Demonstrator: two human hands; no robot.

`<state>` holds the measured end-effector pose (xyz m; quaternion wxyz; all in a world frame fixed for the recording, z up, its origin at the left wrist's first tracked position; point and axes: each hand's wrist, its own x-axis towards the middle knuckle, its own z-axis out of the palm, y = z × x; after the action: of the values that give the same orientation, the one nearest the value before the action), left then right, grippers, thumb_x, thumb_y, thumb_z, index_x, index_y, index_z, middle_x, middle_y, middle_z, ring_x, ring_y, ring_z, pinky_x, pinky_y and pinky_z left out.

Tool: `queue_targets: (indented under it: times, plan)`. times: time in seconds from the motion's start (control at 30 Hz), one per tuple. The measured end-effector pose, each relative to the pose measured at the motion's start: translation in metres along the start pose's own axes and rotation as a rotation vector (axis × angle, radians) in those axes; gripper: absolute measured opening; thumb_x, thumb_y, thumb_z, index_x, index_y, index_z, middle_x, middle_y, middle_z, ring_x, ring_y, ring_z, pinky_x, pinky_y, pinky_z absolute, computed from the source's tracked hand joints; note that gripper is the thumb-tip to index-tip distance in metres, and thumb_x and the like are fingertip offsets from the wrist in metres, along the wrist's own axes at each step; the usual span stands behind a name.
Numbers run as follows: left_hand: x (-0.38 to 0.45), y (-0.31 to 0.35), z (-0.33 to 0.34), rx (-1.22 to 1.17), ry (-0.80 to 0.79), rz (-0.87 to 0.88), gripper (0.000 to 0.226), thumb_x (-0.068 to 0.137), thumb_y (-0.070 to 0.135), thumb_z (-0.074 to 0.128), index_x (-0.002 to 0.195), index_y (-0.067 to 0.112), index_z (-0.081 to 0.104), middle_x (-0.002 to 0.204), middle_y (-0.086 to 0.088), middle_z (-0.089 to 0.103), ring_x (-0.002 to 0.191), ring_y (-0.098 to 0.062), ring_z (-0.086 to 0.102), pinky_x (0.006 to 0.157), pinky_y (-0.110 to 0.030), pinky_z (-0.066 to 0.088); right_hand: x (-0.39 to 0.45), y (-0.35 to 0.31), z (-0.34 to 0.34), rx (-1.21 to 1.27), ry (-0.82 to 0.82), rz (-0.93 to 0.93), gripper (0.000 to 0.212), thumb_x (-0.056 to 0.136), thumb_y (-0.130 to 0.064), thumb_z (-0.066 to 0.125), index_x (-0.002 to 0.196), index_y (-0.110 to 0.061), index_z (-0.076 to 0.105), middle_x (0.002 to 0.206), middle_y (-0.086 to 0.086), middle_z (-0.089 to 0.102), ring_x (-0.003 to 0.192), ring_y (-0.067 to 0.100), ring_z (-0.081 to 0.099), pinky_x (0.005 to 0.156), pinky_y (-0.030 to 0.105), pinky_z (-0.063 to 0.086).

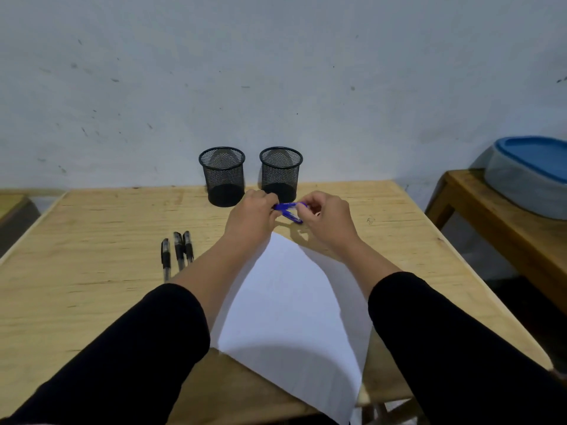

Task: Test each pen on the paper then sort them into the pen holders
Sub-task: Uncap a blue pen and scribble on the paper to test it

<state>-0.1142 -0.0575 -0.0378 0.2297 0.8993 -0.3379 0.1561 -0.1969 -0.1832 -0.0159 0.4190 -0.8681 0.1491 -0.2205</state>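
Two hands meet over the far middle of a pale wooden tabletop (92,228), sharing blue pens (288,211). The left hand (251,219) is clenched around one end; the right hand (328,219) pinches the other end with its fingertips. Two blue barrels show between them, one level, one slanting toward the near right; whether a cap is being pulled off cannot be told.

Just beyond the hands stand two empty black mesh pen holders (222,176) side by side against the wall. Three black pens (178,251) lie close together on the tabletop to the near left, partly hidden by the left forearm. A blank white sheet of paper (291,317) lies angled between the forearms.

These pens look light, stiff and smooth, so likely slippery under a loose pinch. Holding at the barrel's middle or the rubbery grip section near the tip should give best control for writing.
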Motion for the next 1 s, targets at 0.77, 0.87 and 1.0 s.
queue_targets:
  times: [0.77,0.87,1.0]
  plan:
    - [-0.074,-0.008,-0.100,-1.325,0.231,-0.749,0.010,0.088,0.017,0.061,0.079,0.017,0.062,0.068,0.001,0.057,0.059,-0.008,0.046,0.060,-0.017,0.041,-0.069,-0.054,0.005,0.407,-0.144,0.043,0.008,0.076,-0.013,0.075,0.079,-0.020,0.073,0.067,-0.005,0.063,0.060,0.003,0.053,0.063,0.017,0.041]
    - [-0.081,-0.017,-0.103,-1.386,0.199,-0.774,0.008,0.089,0.008,0.058,0.087,0.015,0.062,0.069,0.000,0.059,0.059,-0.007,0.049,0.063,-0.016,0.043,-0.074,-0.058,0.003,0.592,-0.106,0.113,0.010,0.074,-0.010,0.076,0.078,-0.019,0.073,0.060,-0.008,0.061,0.057,0.005,0.052,0.059,0.017,0.040]
    - [-0.088,-0.012,-0.097,-1.428,0.107,-0.756,0.012,0.090,0.007,0.056,0.095,0.015,0.063,0.071,0.000,0.062,0.055,-0.001,0.056,0.058,-0.010,0.048,-0.078,-0.065,0.016,0.794,-0.102,0.167,0.010,0.080,-0.007,0.070,0.084,-0.016,0.072,0.066,-0.002,0.062,0.060,0.010,0.051,0.060,0.021,0.040]
